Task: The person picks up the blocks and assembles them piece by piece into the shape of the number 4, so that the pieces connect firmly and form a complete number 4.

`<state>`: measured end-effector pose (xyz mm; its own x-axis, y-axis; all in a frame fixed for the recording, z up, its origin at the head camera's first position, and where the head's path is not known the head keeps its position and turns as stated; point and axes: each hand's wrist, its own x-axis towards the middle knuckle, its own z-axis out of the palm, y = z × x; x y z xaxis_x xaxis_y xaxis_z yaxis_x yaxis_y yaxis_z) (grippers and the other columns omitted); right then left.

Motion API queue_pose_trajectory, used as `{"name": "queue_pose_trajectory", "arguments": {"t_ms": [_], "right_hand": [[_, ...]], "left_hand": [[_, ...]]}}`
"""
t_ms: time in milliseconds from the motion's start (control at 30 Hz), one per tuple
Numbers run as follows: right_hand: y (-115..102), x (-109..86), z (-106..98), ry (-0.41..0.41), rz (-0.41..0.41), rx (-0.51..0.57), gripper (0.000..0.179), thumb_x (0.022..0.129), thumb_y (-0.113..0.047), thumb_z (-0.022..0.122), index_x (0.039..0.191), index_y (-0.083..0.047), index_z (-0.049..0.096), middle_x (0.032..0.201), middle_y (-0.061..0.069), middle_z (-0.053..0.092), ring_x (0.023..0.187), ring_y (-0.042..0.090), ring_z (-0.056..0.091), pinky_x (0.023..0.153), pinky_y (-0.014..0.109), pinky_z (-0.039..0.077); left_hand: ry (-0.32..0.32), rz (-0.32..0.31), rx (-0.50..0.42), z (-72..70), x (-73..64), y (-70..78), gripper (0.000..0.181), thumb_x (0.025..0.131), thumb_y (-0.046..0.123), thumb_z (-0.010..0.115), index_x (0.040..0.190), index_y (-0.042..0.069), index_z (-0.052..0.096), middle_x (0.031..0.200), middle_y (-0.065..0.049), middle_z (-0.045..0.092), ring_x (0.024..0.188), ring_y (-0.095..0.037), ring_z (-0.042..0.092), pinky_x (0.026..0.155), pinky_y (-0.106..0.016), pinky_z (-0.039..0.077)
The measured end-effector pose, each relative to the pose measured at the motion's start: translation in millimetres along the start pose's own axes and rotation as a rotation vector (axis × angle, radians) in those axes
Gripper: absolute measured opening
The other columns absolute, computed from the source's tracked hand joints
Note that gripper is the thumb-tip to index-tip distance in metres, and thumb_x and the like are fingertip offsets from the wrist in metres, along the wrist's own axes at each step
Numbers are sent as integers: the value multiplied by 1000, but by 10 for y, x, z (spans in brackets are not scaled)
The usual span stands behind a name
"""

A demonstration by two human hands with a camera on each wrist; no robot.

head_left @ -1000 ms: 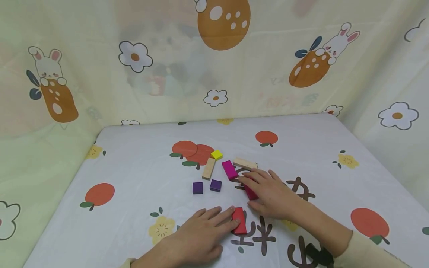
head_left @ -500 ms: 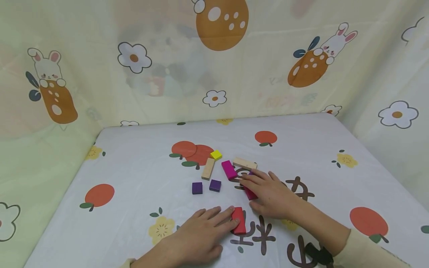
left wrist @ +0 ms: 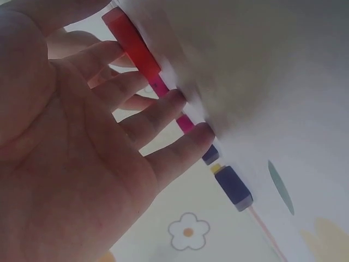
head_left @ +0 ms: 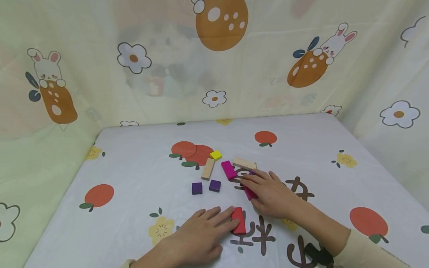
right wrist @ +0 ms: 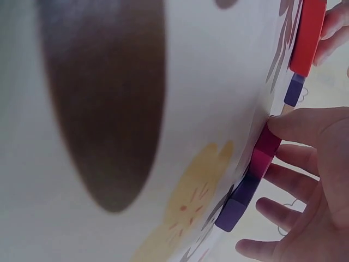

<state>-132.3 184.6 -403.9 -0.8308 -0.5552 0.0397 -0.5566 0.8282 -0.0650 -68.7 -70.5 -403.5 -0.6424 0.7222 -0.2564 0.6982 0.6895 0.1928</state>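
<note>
My left hand [head_left: 202, 232] lies at the front with fingers extended, fingertips on the left side of a red block [head_left: 239, 221]. In the left wrist view its fingers reach toward that block, well spread. My right hand [head_left: 273, 195] holds a magenta block [head_left: 249, 192], partly covered by the fingers. The right wrist view shows the thumb against one end of this magenta block [right wrist: 262, 155] and fingertips along its far side. A purple block [right wrist: 234, 207] lies end-on beyond it, mostly hidden under the fingers in the head view.
Beyond the hands lie a second magenta block [head_left: 229, 170], a plain wooden block [head_left: 244, 163] and another wooden block [head_left: 208, 169]. A yellow block [head_left: 216, 155] is farther back. Two purple blocks, one left [head_left: 197, 188] and one right [head_left: 215, 185], lie nearer. Patterned cloth [head_left: 167, 89] hangs behind the table.
The right thumb has drawn slightly closer to the magenta block, which has turned a little. More of the purple block shows by the right fingers. The left hand and red block stay put.
</note>
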Motion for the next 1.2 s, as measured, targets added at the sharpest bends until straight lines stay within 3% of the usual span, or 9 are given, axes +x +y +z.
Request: {"name": "queue_pose_trajectory", "arguments": {"t_ms": [667,1200], "right_hand": [[9,17,12,53,-39,-18,58,88,-32,79,141,-12,64,140,7,64,137,35,52,112,70,38],[-39,16,-6,47,-45,-18,61,86,-35,81,140,-13,65,139,6,64,134,32,54,113,67,40]], "left_hand": [[0,1,-7,24,4,-2,73,96,38,68,160,42,34,171,15,24,154,-21,34,119,-54,40],[-1,5,4,31,3,-3,72,96,39,67,160,41,34,171,15,25,154,-21,35,119,-53,41]]}}
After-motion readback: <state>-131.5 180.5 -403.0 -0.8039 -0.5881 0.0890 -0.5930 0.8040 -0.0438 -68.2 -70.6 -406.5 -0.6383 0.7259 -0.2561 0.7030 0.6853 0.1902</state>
